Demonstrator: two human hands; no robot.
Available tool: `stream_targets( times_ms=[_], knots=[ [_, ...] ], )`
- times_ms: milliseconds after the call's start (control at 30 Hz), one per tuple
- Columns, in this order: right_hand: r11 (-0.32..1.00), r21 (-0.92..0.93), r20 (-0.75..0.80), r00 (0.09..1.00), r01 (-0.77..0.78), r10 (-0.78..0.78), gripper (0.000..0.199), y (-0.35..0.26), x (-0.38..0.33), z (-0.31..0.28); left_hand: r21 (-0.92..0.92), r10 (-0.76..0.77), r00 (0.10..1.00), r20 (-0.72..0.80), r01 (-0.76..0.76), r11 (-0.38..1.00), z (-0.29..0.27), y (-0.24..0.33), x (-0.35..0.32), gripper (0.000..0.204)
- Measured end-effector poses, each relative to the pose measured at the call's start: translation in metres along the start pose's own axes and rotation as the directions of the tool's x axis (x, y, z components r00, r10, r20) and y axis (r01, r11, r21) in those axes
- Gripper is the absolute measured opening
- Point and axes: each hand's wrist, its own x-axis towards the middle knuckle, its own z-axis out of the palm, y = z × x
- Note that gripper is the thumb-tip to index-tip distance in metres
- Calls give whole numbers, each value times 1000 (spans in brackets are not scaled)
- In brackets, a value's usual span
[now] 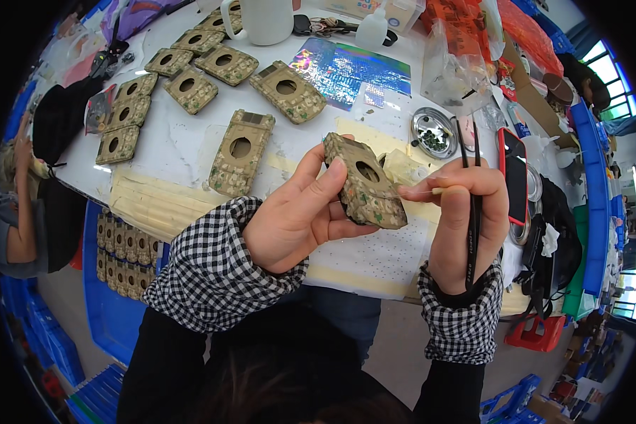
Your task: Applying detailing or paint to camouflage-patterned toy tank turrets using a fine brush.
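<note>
Your left hand (pixel 293 219) grips a boxy camouflage shell (pixel 362 194), probably for steadiness, while your right hand (pixel 454 219) clasps slim black tweezers (pixel 473 237).

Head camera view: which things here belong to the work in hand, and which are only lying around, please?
Likely part of the work:
camouflage vehicle hull, in the left hand
black tweezers, in the right hand
similar hulls on the table

Apparently just lying about:
white mug
red-cased phone
</note>
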Motion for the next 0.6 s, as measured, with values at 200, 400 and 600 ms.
stream_targets(
  times_ms=[200, 400, 600],
  knots=[
    [932, -362, -137, 988, 18, -73, 4, 2, 9, -15, -18, 19, 999, -38, -20, 1000, 2, 4, -2, 47],
    [678, -722, 13, 983, 137, -186, 10, 11, 14, -20, -217, 177, 984, 0, -173, 961, -8, 16, -12, 55],
    [624, -765, 111, 987, 160, -116, 15, 16, 12, -16, -277, 268, 963, -21, -264, 924, -26, 19, -15, 57]
  ],
)
